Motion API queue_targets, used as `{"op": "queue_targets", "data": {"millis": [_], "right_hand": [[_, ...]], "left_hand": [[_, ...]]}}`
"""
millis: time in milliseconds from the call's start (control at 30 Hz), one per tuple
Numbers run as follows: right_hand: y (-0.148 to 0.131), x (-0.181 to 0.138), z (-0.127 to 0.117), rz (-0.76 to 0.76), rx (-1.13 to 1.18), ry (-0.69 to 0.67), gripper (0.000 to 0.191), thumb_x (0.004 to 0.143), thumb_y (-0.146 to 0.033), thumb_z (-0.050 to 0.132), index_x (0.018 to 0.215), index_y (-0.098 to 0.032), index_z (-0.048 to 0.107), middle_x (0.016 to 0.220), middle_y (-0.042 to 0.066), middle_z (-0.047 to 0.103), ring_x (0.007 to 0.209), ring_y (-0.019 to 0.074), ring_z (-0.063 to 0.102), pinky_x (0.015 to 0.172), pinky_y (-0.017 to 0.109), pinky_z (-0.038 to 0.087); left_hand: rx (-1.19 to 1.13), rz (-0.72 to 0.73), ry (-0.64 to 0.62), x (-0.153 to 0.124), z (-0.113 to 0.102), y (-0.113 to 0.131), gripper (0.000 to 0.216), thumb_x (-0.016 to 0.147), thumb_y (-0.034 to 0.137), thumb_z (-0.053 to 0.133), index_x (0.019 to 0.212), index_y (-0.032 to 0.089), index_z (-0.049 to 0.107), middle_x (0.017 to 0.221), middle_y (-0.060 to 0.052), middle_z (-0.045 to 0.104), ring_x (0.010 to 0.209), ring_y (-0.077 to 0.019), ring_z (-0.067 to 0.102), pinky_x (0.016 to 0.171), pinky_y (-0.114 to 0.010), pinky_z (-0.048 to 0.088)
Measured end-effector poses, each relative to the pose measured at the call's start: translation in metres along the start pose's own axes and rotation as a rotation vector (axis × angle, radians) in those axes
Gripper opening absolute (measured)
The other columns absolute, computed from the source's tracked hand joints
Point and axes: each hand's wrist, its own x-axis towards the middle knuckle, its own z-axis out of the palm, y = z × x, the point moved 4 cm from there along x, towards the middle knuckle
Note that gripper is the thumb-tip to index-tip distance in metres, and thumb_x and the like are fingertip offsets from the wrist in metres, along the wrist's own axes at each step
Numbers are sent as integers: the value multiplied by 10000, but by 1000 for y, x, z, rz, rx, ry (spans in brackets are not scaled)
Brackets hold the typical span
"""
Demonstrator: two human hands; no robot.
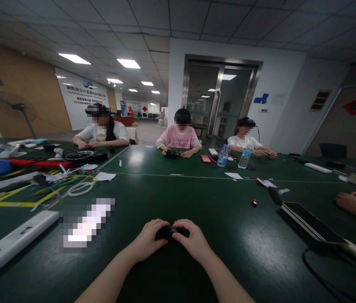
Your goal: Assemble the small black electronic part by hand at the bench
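Both of my hands meet over the near middle of the dark green table [203, 202]. A small black object [166, 232] with a shiny metallic spot at its centre lies between them; its exact kind is too small and dark to make out. My left hand [151, 237] pinches its left end between thumb and fingers. At its right end, my right hand [192, 239] has thumb and fingers closed around it. Fingers cover much of the object.
A white power strip [22, 237] and a blurred bright phone-like panel [89, 225] lie to the left. Rightward are a phone [312, 223], a cable and a small red item [254, 203]. Water bottles [223, 155] stand farther back. Several people sit around the table.
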Motion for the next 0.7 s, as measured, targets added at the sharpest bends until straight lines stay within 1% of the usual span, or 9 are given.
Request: {"op": "queue_targets", "data": {"millis": [100,167,367,533,633,700], "right_hand": [[3,2,5,17,-144,-26,215,685,-246,656,896,-282,672,1118,-5,592,1109,214,499,986,403,334],[4,2,6,27,-186,-36,224,686,-255,656,905,-299,672,1129,-11,592,1128,219,484,999,425,306],[0,0,5,26,-195,-27,233,686,-258,653,912,-311,663,1121,-14,600,1127,226,485,988,428,309],[-3,-2,3,-29,-183,-35,351,647,-220,682,980,-319,629,1090,-16,618,1101,225,505,981,417,319],[-3,-2,2,-27,-147,-45,329,671,-210,654,981,-318,624,1102,-24,608,1112,218,500,996,412,317],[-3,-2,1,-29,-97,-56,302,689,-207,636,974,-305,624,1109,-23,596,1109,209,503,983,391,347]], "left_hand": [[1,-1,6,0,0,1,419,717,222,626,1129,246,548,1162,-48,571,1105,-230,489,994,-379,343],[-2,-4,4,0,0,1,411,721,231,620,1125,243,548,1167,-52,571,1107,-237,489,990,-384,345],[7,11,27,0,1,-1,431,720,242,612,1145,239,536,1164,-59,572,1103,-244,492,977,-377,357],[26,34,36,0,3,-3,406,711,233,624,1110,239,550,1123,-53,588,1069,-238,511,955,-366,375],[3,40,47,-1,4,-5,385,729,228,610,1108,243,542,1112,-52,589,1062,-238,515,958,-378,373],[-48,26,48,-1,4,-6,405,748,235,596,1144,246,512,1146,-56,572,1087,-240,502,969,-386,368]]}}
